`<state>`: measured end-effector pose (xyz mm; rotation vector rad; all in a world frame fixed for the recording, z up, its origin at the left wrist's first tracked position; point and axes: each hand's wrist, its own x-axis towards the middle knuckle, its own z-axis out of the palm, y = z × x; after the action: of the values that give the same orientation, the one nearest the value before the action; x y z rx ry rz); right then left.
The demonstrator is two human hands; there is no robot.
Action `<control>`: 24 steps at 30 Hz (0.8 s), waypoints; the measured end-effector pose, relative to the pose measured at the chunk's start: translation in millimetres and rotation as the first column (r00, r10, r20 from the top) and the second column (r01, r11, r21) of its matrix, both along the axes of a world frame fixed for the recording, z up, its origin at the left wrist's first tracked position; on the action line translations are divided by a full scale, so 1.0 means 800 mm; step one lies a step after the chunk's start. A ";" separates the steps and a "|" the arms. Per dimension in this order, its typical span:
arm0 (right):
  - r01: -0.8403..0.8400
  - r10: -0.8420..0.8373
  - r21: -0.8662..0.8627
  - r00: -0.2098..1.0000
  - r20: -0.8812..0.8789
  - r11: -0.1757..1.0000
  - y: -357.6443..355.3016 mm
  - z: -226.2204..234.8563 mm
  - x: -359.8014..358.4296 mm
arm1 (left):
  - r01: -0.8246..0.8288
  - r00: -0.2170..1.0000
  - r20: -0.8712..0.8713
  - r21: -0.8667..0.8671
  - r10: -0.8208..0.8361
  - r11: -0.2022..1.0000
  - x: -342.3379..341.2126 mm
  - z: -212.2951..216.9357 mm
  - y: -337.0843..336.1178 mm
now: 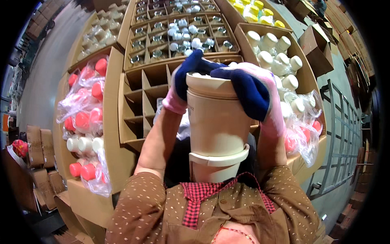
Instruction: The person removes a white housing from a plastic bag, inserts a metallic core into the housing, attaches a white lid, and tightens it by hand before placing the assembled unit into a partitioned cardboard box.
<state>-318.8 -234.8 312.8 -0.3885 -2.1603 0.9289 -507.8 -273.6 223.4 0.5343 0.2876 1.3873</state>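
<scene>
A tall cream plastic bucket (219,122) stands upright in front of my body, with another cream rim and wall (219,158) below it. My left hand (185,81), in a pink and navy glove, is closed around the upper rim on its left side. Gloved the same way, my right hand (256,89) grips the rim from the right, its fingers bent over the top. Between the hands, a little of something white shows inside the bucket; the fingers hide the rest. Just beyond is a cardboard divider box (134,97) with bare compartments and some clear plastic.
Farther off, another divided carton (183,24) holds glass jars and loose white caps. Open cartons with red-capped bottles (83,118) and cream-capped bottles (280,49) flank me. Yellow-capped bottles (256,10) sit far right. A metal rack (337,134) lies on the floor at right.
</scene>
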 end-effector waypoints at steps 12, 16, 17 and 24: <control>-0.101 0.109 0.075 0.988 -0.111 0.992 0.023 0.023 -0.004 | -0.471 0.768 -0.361 0.242 0.529 0.849 -0.032 0.019 -0.019; -0.107 0.093 -0.148 0.991 -0.096 0.983 0.023 -0.035 0.005 | -0.400 0.662 -0.611 0.201 0.434 0.894 0.001 0.036 -0.053; -0.238 0.191 -0.170 0.949 -0.253 0.956 0.035 -0.052 0.005 | -0.468 0.541 -0.699 0.212 0.468 0.858 0.019 0.065 -0.068; -0.858 0.012 -0.512 0.513 -0.858 0.051 0.064 -0.113 -0.029 | 0.041 -0.336 -0.380 0.908 0.862 0.416 0.043 0.142 -0.052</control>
<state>-342.0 -183.6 222.5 0.2654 -0.6247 2.4011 -473.4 -315.5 336.7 2.4501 1.5624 1.6304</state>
